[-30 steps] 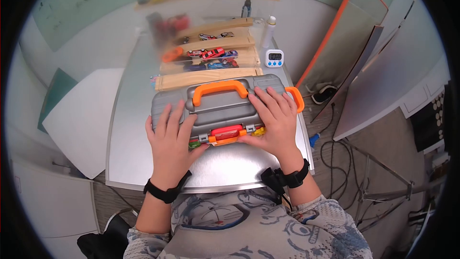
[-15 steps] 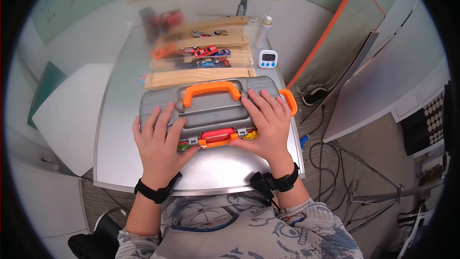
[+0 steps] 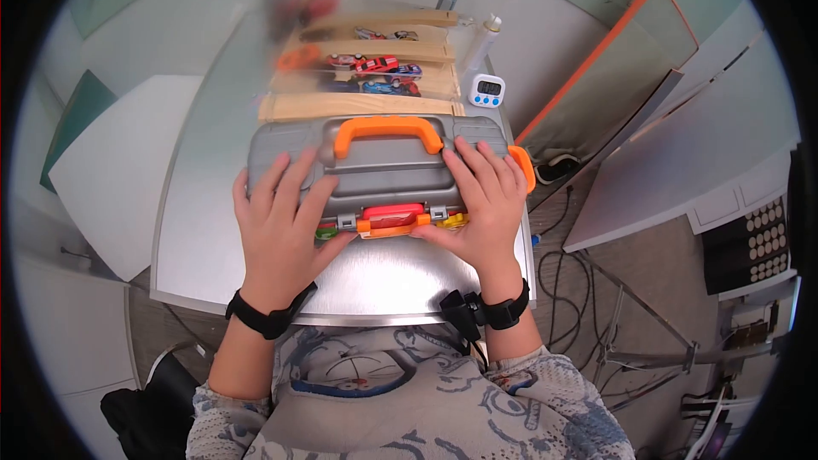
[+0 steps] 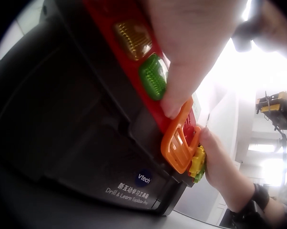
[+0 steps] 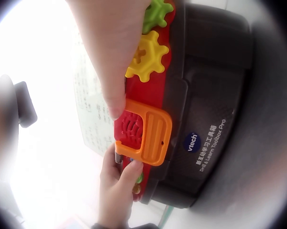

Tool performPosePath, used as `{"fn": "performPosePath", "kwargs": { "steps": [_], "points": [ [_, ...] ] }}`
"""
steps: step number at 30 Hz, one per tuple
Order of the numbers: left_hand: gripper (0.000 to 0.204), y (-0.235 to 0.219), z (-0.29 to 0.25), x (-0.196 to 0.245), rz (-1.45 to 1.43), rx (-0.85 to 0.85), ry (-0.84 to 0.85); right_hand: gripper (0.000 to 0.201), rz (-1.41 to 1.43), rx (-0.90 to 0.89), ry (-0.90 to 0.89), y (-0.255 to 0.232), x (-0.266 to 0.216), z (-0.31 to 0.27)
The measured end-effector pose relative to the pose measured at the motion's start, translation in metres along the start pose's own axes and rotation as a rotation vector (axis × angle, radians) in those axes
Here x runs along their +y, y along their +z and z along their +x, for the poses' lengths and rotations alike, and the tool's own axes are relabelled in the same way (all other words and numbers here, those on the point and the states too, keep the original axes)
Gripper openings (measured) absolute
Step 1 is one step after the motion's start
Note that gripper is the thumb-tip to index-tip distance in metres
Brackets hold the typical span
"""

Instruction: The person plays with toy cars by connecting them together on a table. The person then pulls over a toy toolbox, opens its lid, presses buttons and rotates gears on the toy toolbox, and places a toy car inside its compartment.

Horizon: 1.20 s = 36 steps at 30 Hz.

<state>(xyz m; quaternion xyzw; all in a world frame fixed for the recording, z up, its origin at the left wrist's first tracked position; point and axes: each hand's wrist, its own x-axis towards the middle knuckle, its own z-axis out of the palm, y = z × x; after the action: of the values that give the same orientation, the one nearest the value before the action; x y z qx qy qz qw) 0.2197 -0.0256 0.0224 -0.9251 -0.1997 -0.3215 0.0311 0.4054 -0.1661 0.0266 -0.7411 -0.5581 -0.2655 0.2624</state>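
A grey toy toolbox (image 3: 388, 177) with an orange carrying handle (image 3: 388, 126) lies on the metal-topped table. My left hand (image 3: 279, 226) rests on the lid's left part, fingers spread, thumb at the front edge beside the orange latch (image 3: 366, 227). On the right part of the lid lies my right hand (image 3: 487, 209), its fingers fairly straight and its thumb by the latch's other side. In the left wrist view, a green light button (image 4: 154, 76) shows next to the left thumb. A yellow gear (image 5: 147, 56) sits near the right thumb in the right wrist view.
Wooden racks with toy cars (image 3: 375, 64) stand behind the toolbox. A white timer (image 3: 486, 90) and a white spray bottle (image 3: 486, 38) are at the back right. An orange-edged board (image 3: 609, 64) leans beyond the table's right side, with cables (image 3: 554, 290) on the floor.
The head view shifts. Both hands stay on the toolbox in much the same pose, thumbs by the latch, and the box remains on the table.
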Motion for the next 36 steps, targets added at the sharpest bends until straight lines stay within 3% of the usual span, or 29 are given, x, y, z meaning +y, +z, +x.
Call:
{"fn": "performPosePath", "kwargs": {
  "steps": [15, 17, 23, 36],
  "points": [
    [0.056, -0.002, 0.002, 0.003, 0.047, -0.018, 0.009, 0.077, -0.002, 0.009, 0.000, 0.001, 0.001, 0.000],
    [0.053, -0.011, 0.006, 0.004, -0.095, -0.063, -0.030, 0.077, -0.002, 0.013, 0.002, 0.001, 0.001, 0.000],
    [0.052, -0.009, 0.006, 0.008, -0.150, -0.053, -0.116, 0.076, -0.006, 0.011, 0.001, 0.002, 0.001, -0.001],
    [0.049, -0.018, 0.022, 0.024, -0.121, -0.070, -0.215, 0.075, 0.002, 0.014, -0.001, 0.002, 0.001, -0.002]
  ]
}}
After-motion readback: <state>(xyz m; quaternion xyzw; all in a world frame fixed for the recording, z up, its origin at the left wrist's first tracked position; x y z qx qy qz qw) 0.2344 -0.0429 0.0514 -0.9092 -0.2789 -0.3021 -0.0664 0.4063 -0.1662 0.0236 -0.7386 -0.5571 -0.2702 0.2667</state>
